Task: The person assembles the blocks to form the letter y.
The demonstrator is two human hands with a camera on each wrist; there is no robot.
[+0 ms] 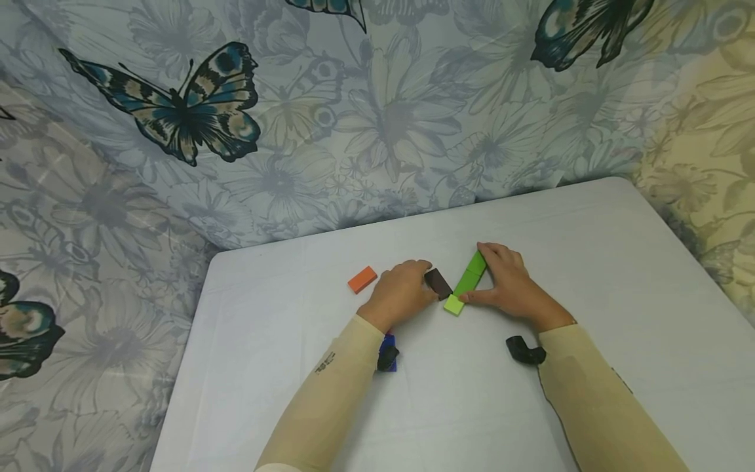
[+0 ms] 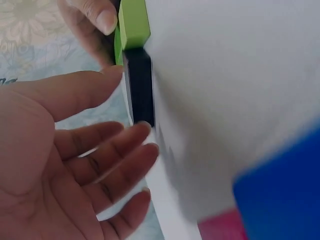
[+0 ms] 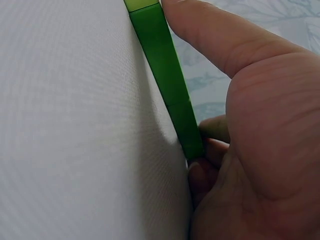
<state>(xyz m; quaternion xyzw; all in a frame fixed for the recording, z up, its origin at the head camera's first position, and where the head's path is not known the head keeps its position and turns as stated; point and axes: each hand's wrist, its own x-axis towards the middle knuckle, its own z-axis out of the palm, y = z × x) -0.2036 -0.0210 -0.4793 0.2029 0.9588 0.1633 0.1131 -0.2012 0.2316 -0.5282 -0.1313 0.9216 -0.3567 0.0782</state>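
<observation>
Main risk: a shove where the 2 grips meet

Orange block (image 1: 362, 280) is just L of the L hand's grip; prob. OK unless that hand swings out. Blue block (image 2: 285, 195) & pink block (image 2: 222, 226) lie behind that grip, by the wrist; black wrist unit (image 1: 387, 358) overlaps blue in head view, so a low arm cd bump them. L hand (image 1: 400, 293) grasps dark block (image 1: 438, 284), thumb one end, fingertips other; firmness can't tell. Uneven squeeze cd twist it. Its corner is at light-green block (image 1: 454, 305), by R thumb; pushing hard might skew that. R hand (image 1: 512, 286) pinches green blocks (image 1: 468, 282) lengthwise; oversqueezing cd buckle the row.
</observation>
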